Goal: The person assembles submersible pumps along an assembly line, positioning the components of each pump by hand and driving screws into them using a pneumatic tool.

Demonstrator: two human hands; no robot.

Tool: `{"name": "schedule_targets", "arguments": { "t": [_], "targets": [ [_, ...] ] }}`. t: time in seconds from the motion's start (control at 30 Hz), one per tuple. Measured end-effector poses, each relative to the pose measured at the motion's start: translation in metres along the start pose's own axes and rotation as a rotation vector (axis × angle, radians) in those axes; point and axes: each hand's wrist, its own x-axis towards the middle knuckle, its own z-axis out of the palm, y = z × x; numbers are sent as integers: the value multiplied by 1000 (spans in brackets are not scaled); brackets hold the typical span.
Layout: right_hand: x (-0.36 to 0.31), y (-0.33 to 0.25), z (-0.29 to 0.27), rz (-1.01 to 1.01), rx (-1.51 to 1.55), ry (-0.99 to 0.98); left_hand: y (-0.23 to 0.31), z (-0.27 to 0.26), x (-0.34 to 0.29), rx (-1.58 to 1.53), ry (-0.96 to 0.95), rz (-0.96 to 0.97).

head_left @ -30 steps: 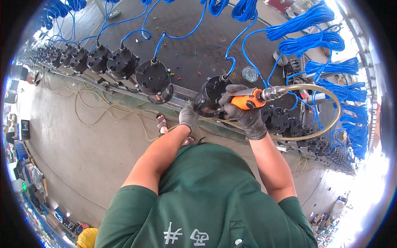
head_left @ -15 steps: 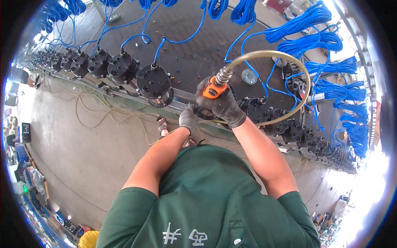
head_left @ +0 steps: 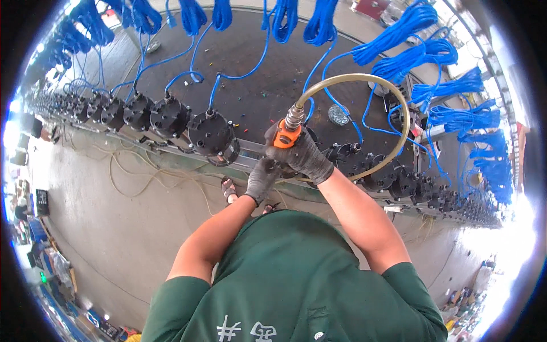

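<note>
My right hand (head_left: 303, 157), in a grey glove, is wrapped round an orange air screwdriver (head_left: 286, 134) held upright. From its metal coupling a clear yellowish air hose (head_left: 393, 86) loops out to the right and back. The tool's lower end is hidden by my hands, over a black motor unit in the row. Close beside it my left hand (head_left: 263, 179), gloved too, has its fingers closed at that unit; what they hold is hidden. Just left stands a round black motor unit (head_left: 209, 135) with a blue cable (head_left: 215, 91) rising from its top.
Several similar black units (head_left: 168, 117) line the bench edge on both sides. Coiled blue cables (head_left: 393, 45) hang along the far side. On the dark bench top (head_left: 245, 102) lie small coloured bits and a round clear dish (head_left: 338, 114). Hoses (head_left: 142, 176) trail over the floor.
The view has shifted slightly, with the bench a little lower in it. My right hand still grips the air screwdriver, and my left hand stays close to the same unit.
</note>
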Motion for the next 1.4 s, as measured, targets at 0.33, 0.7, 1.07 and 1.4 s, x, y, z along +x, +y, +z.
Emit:
{"name": "schedule_targets", "arguments": {
  "t": [0.33,0.7,1.07,1.4],
  "targets": [
    [8,-8,9,-52,-182,53,6,-5,11,-368,-50,6],
    [10,-8,8,-30,-171,-11,24,-12,2,-434,-82,18],
    [-36,-34,-20,-103,352,145,30,-13,1,-127,29,123],
    [-122,10,-117,-101,885,518,197,19,26,824,116,423]
  ]
}}
